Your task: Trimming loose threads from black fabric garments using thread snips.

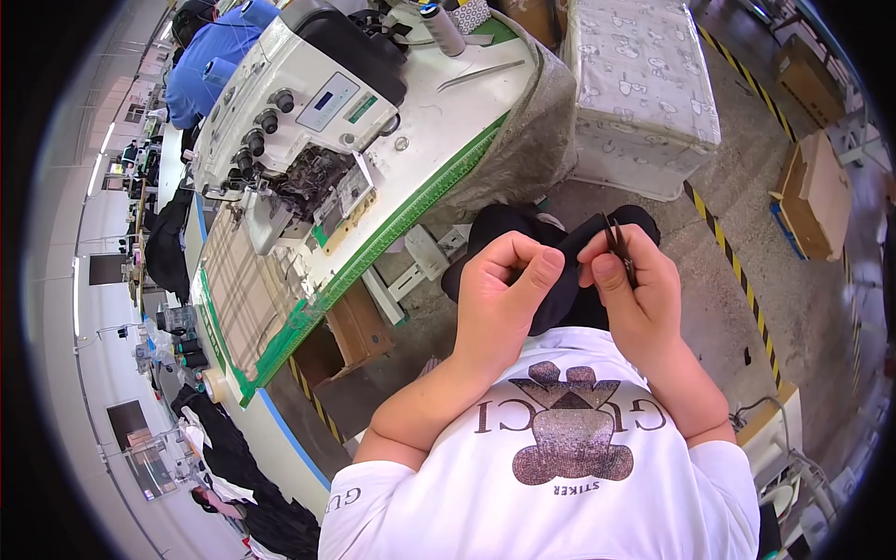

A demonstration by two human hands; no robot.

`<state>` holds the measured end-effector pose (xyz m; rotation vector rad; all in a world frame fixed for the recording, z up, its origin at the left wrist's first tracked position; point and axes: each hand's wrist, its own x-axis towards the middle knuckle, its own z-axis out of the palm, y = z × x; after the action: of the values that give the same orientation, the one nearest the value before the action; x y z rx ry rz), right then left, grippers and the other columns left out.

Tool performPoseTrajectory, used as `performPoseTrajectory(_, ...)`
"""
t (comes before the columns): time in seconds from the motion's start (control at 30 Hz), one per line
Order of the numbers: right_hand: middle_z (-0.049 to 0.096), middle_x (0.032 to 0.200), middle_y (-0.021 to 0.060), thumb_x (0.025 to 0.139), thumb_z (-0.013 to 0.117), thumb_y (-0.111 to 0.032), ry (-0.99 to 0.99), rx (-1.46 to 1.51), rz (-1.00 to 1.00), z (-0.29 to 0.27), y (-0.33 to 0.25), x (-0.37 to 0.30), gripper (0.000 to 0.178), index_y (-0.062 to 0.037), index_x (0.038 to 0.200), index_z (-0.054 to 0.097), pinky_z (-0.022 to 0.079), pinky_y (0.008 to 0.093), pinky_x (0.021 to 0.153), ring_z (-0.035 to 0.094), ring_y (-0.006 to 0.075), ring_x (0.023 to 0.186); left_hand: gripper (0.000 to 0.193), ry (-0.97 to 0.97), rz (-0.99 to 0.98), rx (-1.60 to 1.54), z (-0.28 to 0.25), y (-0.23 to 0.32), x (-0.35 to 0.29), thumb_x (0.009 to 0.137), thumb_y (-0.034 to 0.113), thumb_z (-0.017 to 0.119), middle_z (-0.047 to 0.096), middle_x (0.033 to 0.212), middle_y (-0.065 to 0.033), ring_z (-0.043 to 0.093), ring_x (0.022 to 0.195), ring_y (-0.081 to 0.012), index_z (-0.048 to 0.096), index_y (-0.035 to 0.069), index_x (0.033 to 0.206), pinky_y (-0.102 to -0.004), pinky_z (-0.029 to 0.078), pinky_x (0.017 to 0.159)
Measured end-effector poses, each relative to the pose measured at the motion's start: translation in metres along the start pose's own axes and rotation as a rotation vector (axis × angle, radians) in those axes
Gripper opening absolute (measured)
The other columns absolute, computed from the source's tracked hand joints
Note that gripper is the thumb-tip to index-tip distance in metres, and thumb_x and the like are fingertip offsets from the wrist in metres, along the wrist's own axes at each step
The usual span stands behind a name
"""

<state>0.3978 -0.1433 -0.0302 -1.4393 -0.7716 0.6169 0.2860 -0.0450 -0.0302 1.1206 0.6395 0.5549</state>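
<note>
My left hand [509,289] is closed, its thumb pressed against the curled fingers, and pinches a piece of black cloth [558,308] above my lap. Close by on the right, my right hand [644,289] is closed around dark scissors [620,245], which look like small thread snips with the blades pointing up and away. Its thumb and fingertips also meet at the edge of the black cloth. Part of the cloth is hidden behind the hands, and it blends into the black over my legs, so its outline is hard to make out.
A white overlock sewing machine [308,103] stands on the table at the left, with a green measuring tape [411,219] along its edge. Tweezers [481,75] and a grey thread cone [442,30] lie beyond. A cloth-covered bin [644,84] stands ahead; cardboard boxes [814,196] are at right.
</note>
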Motion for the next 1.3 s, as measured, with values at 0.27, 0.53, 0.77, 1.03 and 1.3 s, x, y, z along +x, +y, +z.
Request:
performPoseTrajectory(0.27, 0.047, 0.060, -0.0031, 0.076, 0.065, -0.002, 0.006, -0.092, 0.054, 0.001, -0.001, 0.003, 0.012, -0.0016, 0.078, 0.053, 0.029, 0.0198, 0.044, 0.036, 0.0017, 0.050, 0.015, -0.055, 0.057, 0.026, -0.002, 0.000, 0.000, 0.085, 0.016, 0.066, 0.054, 0.072, 0.0051, 0.043, 0.066, -0.0001, 0.061, 0.002, 0.080, -0.0152, 0.032, 0.057)
performPoseTrajectory(0.53, 0.052, 0.061, 0.0064, 0.075, 0.061, 0.000, 0.373, -0.470, -0.408, 0.002, 0.024, 0.019, 0.009, -0.0039, 0.077, 0.053, 0.041, 0.0248, 0.046, 0.048, 0.0099, 0.047, 0.019, -0.043, -0.068, -0.074, -0.006, -0.004, 0.001, 0.088, 0.014, 0.062, 0.046, 0.066, 0.0090, 0.034, 0.060, 0.0014, 0.056, 0.006, 0.073, -0.0167, 0.025, 0.051)
performPoseTrajectory(0.77, 0.053, 0.065, -0.0019, 0.085, 0.058, -0.002, 0.189, -0.025, -0.041, -0.015, 0.005, 0.020, 0.005, 0.0010, 0.081, 0.056, 0.038, 0.0179, 0.051, 0.048, 0.0026, 0.055, 0.024, -0.001, -0.056, -0.122, -0.011, -0.003, 0.003, 0.089, 0.016, 0.061, 0.040, 0.064, 0.0101, 0.029, 0.058, 0.0016, 0.051, 0.008, 0.069, -0.0175, 0.022, 0.050)
performPoseTrajectory(1.03, 0.057, 0.060, 0.0019, 0.075, 0.064, 0.000, -0.026, -0.136, -0.013, -0.009, -0.007, 0.017, 0.007, 0.0012, 0.079, 0.059, 0.036, 0.0185, 0.046, 0.046, 0.0027, 0.049, 0.012, 0.029, -0.024, 0.004, -0.006, 0.001, 0.000, 0.085, 0.013, 0.066, 0.053, 0.067, 0.0065, 0.044, 0.063, 0.0005, 0.064, 0.001, 0.085, -0.0151, 0.031, 0.055)
performPoseTrajectory(1.3, 0.052, 0.057, 0.0011, 0.069, 0.064, 0.000, -0.121, -0.289, -0.033, -0.007, -0.014, 0.020, 0.011, -0.0003, 0.076, 0.056, 0.035, 0.0222, 0.045, 0.042, 0.0065, 0.048, 0.013, -0.064, 0.057, 0.129, -0.010, -0.001, 0.004, 0.084, 0.013, 0.066, 0.052, 0.066, 0.0062, 0.044, 0.062, -0.0004, 0.065, 0.000, 0.085, -0.0157, 0.032, 0.056)
